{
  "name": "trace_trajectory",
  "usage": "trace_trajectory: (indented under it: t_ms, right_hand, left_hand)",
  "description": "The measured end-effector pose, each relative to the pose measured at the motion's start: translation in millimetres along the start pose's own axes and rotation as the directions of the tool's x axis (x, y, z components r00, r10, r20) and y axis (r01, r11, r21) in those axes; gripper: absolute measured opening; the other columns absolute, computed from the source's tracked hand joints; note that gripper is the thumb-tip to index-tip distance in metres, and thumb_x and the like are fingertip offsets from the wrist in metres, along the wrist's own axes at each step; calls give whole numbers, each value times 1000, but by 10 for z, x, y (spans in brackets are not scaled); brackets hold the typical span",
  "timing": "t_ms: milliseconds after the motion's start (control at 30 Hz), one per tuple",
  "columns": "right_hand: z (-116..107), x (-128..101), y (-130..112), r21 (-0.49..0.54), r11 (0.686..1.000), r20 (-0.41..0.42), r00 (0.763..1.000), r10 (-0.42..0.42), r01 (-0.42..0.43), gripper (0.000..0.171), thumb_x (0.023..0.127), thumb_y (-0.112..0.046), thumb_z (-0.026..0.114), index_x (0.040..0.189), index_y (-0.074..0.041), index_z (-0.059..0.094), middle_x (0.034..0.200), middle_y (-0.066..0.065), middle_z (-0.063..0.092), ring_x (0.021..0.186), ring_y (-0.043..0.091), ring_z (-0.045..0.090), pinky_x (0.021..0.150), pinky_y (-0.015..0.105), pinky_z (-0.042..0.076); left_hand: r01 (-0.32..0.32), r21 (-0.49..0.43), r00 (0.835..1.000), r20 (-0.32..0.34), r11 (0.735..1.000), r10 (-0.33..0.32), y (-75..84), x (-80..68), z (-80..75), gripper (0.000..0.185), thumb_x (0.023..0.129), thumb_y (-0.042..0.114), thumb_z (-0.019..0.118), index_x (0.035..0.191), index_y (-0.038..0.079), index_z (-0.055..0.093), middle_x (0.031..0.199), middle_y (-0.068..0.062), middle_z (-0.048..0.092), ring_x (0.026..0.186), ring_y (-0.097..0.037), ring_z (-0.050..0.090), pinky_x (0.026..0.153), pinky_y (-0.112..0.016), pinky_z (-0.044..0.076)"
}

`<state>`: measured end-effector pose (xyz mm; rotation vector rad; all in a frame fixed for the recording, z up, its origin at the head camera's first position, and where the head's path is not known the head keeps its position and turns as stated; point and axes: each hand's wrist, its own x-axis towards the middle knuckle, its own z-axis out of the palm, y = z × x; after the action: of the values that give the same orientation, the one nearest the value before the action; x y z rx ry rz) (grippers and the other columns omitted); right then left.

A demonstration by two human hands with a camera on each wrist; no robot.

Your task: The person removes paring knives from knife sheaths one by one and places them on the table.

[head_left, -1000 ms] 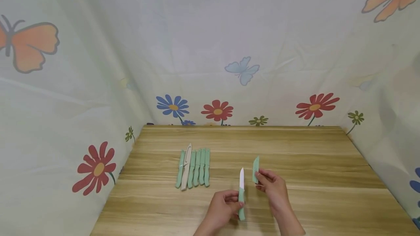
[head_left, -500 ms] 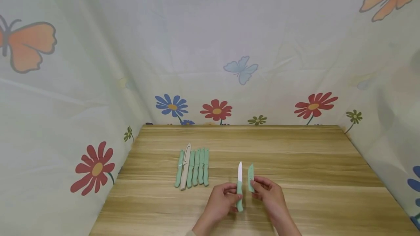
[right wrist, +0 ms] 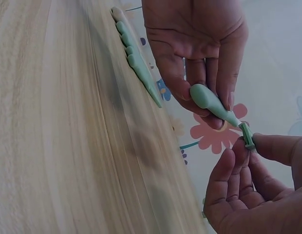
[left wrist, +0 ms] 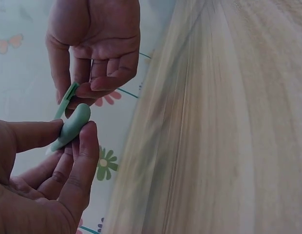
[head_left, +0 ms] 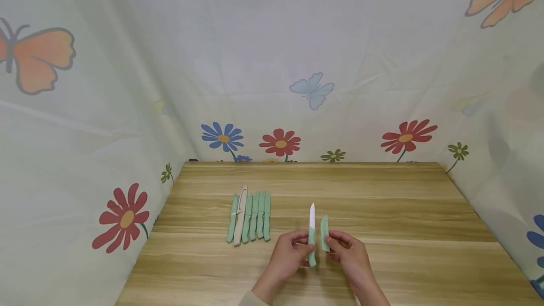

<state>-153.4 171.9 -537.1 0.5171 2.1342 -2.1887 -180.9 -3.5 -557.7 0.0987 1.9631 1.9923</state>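
One bare knife, one sheath alongside

Held in front of the body and nearly parallel in the head view: knife on the left, sheath on the right, just beside each other with a narrow gap between. Gripping the knife by its handle with the left hand, pinched between thumb and fingers, with the blade uncovered and pointing away from the body. Pinching the sheath near its lower end with the right hand. Nothing let go on either side. Apparently raised above the wooden table rather than resting on it, judging by the two wrist views.

Farther off on the table, to the left: five green knives and one cream knife in a close-set row, seemingly all covered, untouched by either hand.

Step in hand, as a judgement: most likely a lining-up of sheath with blade, not yet joined.

Next move, if covering the blade: raise the sheath beyond the blade tip, or draw the knife back toward the body; set the slotted end squarely over the tip; then slide along one line. Called for: a steady handle, matching tilt, fingertips well clear of the cutting edge. Side of that edge: too small to tell. Main risk: a skewed entry, catching the tip on the slot or slipping past it toward the right thumb.
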Motion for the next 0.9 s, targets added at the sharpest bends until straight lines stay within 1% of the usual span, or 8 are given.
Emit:
trace_trajectory:
  t_ms: [133, 400, 467, 600, 767, 900]
  right_hand:
    - [-8, 19, 18, -7, 1000, 3, 1000, -8, 8, 36, 97, -9, 71, 127, 9, 64, 106, 6, 75, 85, 12, 69, 74, 31, 63]
    - [-65, 67, 40, -33, 999, 10, 1000, -2, 2, 37, 98, -11, 70, 129, 9, 64, 113, 10, 75, 89, 12, 69, 77, 31, 63]
    - [-89, 92, 50, -40, 999, 10, 1000, -1, 2, 38, 98, -12, 70, 130, 9, 63, 114, 10, 75, 88, 12, 70, 77, 30, 63]
    - [-151, 157, 60, -54, 999, 10, 1000, 7, -7, 41, 98, -14, 71, 132, 9, 62, 110, 6, 75, 86, 12, 70, 75, 29, 63]
    - [-265, 237, 23, -95, 995, 13, 1000, 19, -18, 45, 99, -16, 71, 134, 9, 61, 106, 2, 75, 86, 12, 69, 77, 28, 62]
    - [-342, 327, -3, -138, 990, 18, 1000, 4, -2, 43, 100, -14, 69, 134, 11, 60, 108, 7, 75, 87, 12, 70, 77, 28, 62]
  left_hand:
    - [-17, 6, 1000, 5, 1000, 17, -9, 31, 28, 33, 93, 6, 75, 125, 4, 71, 103, -5, 71, 80, -14, 70, 65, -33, 64]
    - [-35, 42, 999, 7, 999, 35, -3, 114, 90, 29, 93, 7, 74, 122, 6, 72, 104, -5, 68, 77, -14, 69, 62, -32, 64]
    - [-42, 42, 999, 11, 998, 41, -14, 151, 103, 29, 93, 6, 74, 122, 6, 73, 103, -5, 68, 75, -14, 69, 62, -32, 64]
    - [-46, 49, 999, 11, 998, 46, -28, 218, 134, 30, 93, 5, 74, 123, 4, 72, 102, -5, 67, 73, -13, 69, 63, -33, 64]
    - [-27, 79, 1000, -11, 996, 28, -7, 314, 218, 34, 93, 5, 73, 127, 0, 69, 102, -4, 66, 67, -13, 68, 62, -32, 64]
    - [-50, 123, 999, -16, 991, 52, -16, 442, 284, 33, 93, 4, 73, 126, -2, 69, 96, -3, 64, 64, -12, 66, 59, -29, 63]
